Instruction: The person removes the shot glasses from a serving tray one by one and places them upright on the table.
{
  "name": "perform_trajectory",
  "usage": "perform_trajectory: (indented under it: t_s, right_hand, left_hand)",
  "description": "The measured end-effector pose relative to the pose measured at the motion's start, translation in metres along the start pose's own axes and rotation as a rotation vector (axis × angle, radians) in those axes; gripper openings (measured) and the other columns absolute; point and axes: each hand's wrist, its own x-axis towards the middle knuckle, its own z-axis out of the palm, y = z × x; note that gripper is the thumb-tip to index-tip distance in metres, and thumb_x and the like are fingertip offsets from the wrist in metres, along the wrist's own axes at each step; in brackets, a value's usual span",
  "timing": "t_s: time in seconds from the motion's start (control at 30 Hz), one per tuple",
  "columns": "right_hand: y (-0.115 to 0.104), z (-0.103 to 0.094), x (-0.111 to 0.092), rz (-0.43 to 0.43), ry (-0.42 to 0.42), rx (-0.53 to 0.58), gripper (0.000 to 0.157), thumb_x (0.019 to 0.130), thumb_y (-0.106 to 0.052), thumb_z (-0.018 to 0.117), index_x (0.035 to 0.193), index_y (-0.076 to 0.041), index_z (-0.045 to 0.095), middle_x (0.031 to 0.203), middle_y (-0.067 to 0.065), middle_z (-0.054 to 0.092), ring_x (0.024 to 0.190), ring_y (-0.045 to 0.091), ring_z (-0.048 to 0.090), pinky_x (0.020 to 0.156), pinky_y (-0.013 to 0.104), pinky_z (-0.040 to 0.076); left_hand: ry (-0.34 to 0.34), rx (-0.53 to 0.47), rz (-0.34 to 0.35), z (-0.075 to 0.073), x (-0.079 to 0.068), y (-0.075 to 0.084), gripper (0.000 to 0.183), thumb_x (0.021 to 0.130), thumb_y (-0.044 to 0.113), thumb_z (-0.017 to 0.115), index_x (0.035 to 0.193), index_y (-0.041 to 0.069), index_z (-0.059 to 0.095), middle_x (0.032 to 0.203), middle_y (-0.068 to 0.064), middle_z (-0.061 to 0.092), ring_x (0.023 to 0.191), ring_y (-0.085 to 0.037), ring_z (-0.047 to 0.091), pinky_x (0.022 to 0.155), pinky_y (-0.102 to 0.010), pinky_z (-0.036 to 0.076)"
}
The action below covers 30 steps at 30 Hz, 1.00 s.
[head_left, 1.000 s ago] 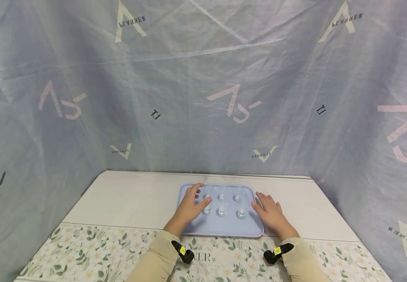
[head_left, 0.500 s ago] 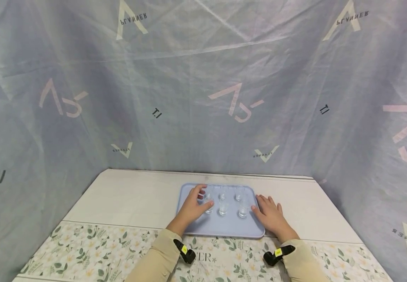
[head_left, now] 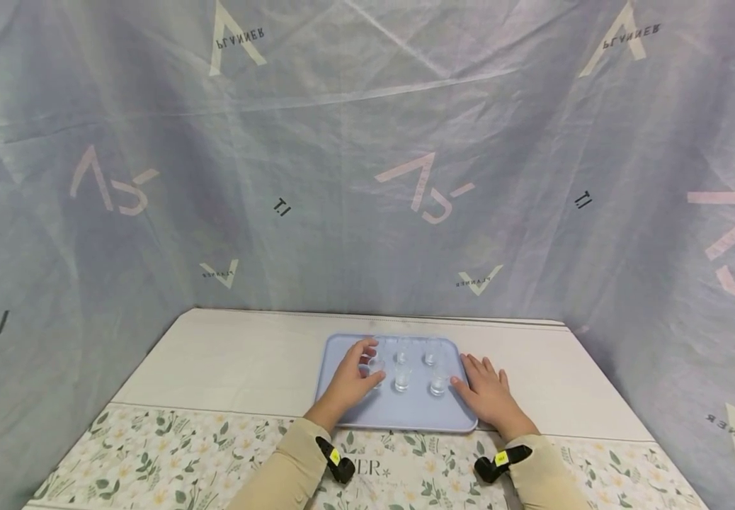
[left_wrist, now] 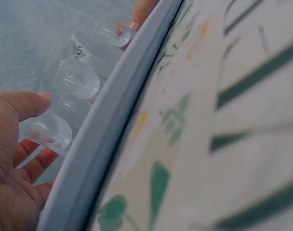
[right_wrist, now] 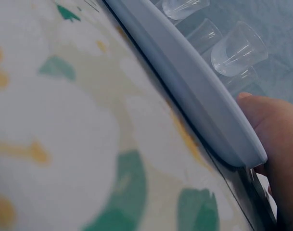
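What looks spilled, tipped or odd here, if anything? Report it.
Nothing looks spilled or tipped: the small clear flared cups on the light-blue rectangular tray appear upright, though the left hand partly hides one. Only the grey fabric curtain looks odd: its printed black PLANNER lettering reads flipped.

The cups [right_wrist: 237, 50] look like smooth, glossy glass or hard clear plastic, bright highlights catching their walls, while the tray [head_left: 399, 411] appears to be smooth plastic with a soft satin sheen. At the far side hangs a creased cloth curtain [head_left: 342, 248], faintly lustrous along its folds. The near printed covering [head_left: 214, 453] looks smooth and matt; both sleeves [head_left: 291, 464] are matt cloth.
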Motion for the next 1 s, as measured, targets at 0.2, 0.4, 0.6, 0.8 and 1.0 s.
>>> perform_trajectory:
  t_s: [0.2,0.4,0.6,0.8,1.0]
  right_hand:
    - [0.0027,0.0032,0.0005,0.008,-0.016,0.0,0.073,0.103,-0.051,0.046,0.155,0.001,0.035,0.157,0.028,0.035,0.146,0.055,0.018,0.113,0.075,0.007]
    - [0.0044,0.0033,0.001,0.018,-0.026,-0.001,0.075,0.104,-0.053,0.043,0.156,0.0,0.033,0.158,0.027,0.033,0.147,0.055,0.016,0.113,0.074,0.005]
    - [0.0044,0.0026,0.0023,0.025,-0.034,0.001,0.076,0.104,-0.054,0.04,0.156,0.0,0.032,0.159,0.028,0.031,0.147,0.055,0.015,0.113,0.074,0.003]
    - [0.0047,0.0035,0.0027,0.029,-0.036,-0.006,0.076,0.105,-0.055,0.039,0.157,0.0,0.031,0.159,0.027,0.031,0.147,0.054,0.015,0.114,0.074,0.003]
    - [0.0045,0.0032,0.001,0.028,-0.032,0.007,0.075,0.105,-0.054,0.04,0.157,0.0,0.031,0.159,0.027,0.031,0.147,0.054,0.015,0.114,0.073,0.003]
  left_hand:
    - [0.016,-0.054,-0.005,0.0021,-0.0042,-0.0022,0.06,0.088,0.004,0.077,0.141,0.01,0.048,0.125,-0.016,0.059,0.112,-0.029,0.059,0.093,-0.043,0.054]
    - [0.026,-0.12,-0.017,0.0015,-0.0041,-0.0007,0.06,0.087,0.002,0.077,0.139,0.01,0.049,0.122,-0.013,0.06,0.11,-0.032,0.061,0.091,-0.047,0.054]
    - [0.029,-0.136,-0.033,0.0008,-0.0024,0.0012,0.059,0.087,0.003,0.077,0.139,0.007,0.05,0.12,-0.011,0.062,0.107,-0.03,0.062,0.088,-0.042,0.055]
    - [0.051,-0.141,-0.019,-0.0008,-0.0036,0.0058,0.059,0.084,-0.001,0.078,0.137,0.005,0.051,0.116,-0.014,0.063,0.104,-0.031,0.064,0.086,-0.04,0.057]
    - [0.063,-0.165,-0.005,-0.0025,-0.0005,0.0041,0.062,0.083,-0.006,0.078,0.137,0.002,0.05,0.115,-0.02,0.064,0.104,-0.038,0.064,0.088,-0.051,0.056]
